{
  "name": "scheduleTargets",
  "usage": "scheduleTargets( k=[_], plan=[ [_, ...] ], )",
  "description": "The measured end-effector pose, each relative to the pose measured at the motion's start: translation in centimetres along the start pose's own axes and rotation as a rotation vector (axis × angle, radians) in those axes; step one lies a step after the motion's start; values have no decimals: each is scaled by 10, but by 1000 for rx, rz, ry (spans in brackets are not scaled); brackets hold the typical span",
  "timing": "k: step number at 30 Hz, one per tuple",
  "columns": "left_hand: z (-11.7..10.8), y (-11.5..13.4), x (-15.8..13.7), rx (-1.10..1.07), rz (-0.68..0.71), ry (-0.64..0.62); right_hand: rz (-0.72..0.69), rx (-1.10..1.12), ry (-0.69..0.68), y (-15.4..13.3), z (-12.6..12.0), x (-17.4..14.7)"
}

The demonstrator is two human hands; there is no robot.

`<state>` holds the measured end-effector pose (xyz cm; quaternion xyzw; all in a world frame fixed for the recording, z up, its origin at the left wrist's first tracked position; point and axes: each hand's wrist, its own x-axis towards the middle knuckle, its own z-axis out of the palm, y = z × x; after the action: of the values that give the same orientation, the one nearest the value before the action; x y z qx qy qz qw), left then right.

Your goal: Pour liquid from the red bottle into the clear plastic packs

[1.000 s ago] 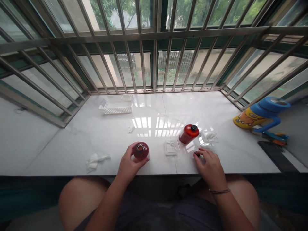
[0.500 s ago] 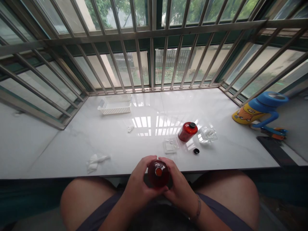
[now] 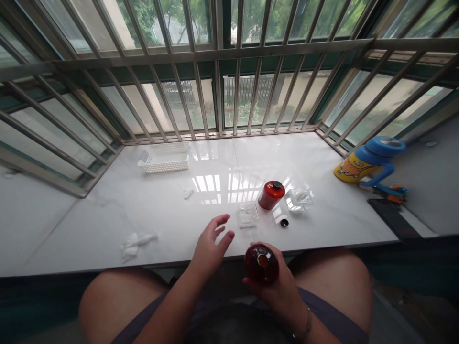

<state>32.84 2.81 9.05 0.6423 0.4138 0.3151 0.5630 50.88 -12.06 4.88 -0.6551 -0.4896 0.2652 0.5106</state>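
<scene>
My right hand (image 3: 283, 282) grips a dark red round bottle (image 3: 255, 268) in front of the counter's near edge, with the bottle's uncapped top facing up at me. Fingers apart and holding nothing, my left hand (image 3: 212, 243) hovers over the near edge. Just beyond it lies a small clear plastic box (image 3: 247, 216). A second red bottle (image 3: 271, 197) with a black cap stands upright behind that box. Close to its foot lies a small black cap (image 3: 284, 223).
A clear box with white bits (image 3: 299, 199) sits right of the standing bottle. Farther right are a yellow and blue flask (image 3: 353, 167), a blue-orange object (image 3: 392, 193) and a dark phone (image 3: 390, 220). Left are a white basket (image 3: 167, 166) and crumpled tissue (image 3: 131, 247). Metal bars (image 3: 218, 95) line the window.
My left hand has let go of the bottle and moved up and slightly left, its fingers opening. The bottle, now in my right hand alone, has shifted right. The view has turned slightly.
</scene>
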Motion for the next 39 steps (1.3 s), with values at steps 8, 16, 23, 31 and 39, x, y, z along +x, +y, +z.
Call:
scheduleTargets(
  k=[8, 16, 23, 31, 39],
  plan=[
    [30, -19, 74, 541, 157, -96, 113, -46, 212, 5, -28, -2],
    [22, -7, 65, 421, 110, -14, 151, -123, 248, 4, -40, 0],
    [-22, 3, -2, 329, 89, 48, 41, -169, 159, 6, -41, 11],
    [-44, 23, -63, 363, 93, 77, -185, -224, 3, 6, -30, 33],
    [-42, 29, -71, 400, 208, 53, -431, -337, -63, -8, -24, 49]
  ],
)
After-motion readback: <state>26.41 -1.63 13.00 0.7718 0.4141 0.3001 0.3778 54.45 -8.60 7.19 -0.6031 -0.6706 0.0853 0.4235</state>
